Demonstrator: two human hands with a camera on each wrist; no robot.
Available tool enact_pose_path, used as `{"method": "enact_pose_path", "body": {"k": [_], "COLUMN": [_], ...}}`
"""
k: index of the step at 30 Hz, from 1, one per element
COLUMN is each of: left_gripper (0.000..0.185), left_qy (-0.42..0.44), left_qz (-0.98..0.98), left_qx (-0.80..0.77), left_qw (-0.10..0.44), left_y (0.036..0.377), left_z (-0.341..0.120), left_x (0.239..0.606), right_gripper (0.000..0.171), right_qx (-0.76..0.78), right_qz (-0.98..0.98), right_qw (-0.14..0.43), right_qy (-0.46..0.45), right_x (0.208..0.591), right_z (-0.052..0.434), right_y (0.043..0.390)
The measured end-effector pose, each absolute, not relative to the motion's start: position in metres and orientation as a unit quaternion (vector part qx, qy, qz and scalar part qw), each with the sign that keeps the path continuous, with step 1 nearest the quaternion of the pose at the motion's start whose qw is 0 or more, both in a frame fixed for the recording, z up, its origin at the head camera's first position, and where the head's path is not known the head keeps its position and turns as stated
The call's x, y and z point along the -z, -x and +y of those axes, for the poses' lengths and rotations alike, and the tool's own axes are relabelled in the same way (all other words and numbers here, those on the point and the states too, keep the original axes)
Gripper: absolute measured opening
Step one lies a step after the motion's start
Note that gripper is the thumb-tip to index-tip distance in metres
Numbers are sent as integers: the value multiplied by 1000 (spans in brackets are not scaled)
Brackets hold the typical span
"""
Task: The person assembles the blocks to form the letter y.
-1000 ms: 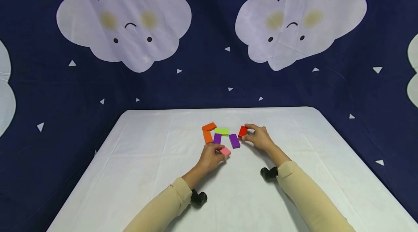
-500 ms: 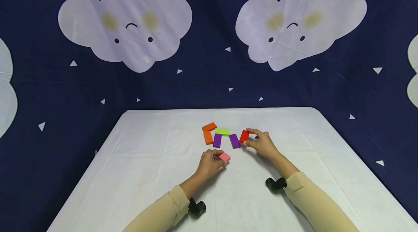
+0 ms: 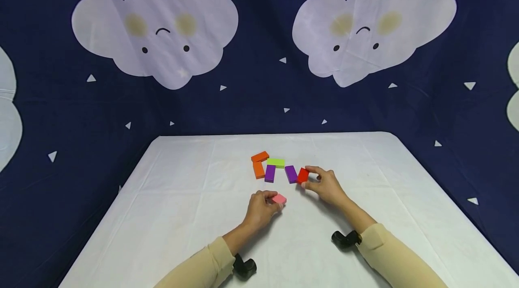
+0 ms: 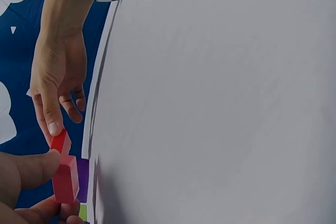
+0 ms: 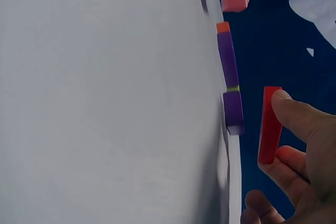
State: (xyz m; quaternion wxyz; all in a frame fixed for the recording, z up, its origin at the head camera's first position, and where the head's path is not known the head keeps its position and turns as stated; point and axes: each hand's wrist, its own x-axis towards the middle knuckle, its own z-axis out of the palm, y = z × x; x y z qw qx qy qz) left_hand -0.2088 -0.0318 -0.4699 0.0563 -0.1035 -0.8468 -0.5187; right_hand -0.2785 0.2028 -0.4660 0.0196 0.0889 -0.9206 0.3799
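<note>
While right hand [image 3: 324,185] pinches red block [image 3: 302,175] between thumb and fingers, I see it lifted off white surface [image 3: 182,198], just right of purple block [image 3: 290,174]. Left hand [image 3: 261,208] grips pink block [image 3: 279,198] at fingertips, nearer me. Second purple block [image 3: 270,173], green block [image 3: 275,162], two orange blocks [image 3: 259,163] lie clustered behind. Hands apart.
</note>
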Motion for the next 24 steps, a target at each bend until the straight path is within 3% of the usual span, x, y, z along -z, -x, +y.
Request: {"method": "enact_pose_path", "body": {"k": [24], "left_gripper": [34], "left_qy": [70], "left_qz": [-886], "left_qx": [450], "left_qw": [84], "left_y": [191], "left_z": [-19], "left_x": [478], "right_gripper": [59], "right_qx": [-353], "right_qz": [-931], "right_qw": [54], "right_qy": [-74], "right_x": [479], "right_z": [184], "right_y": [252]}}
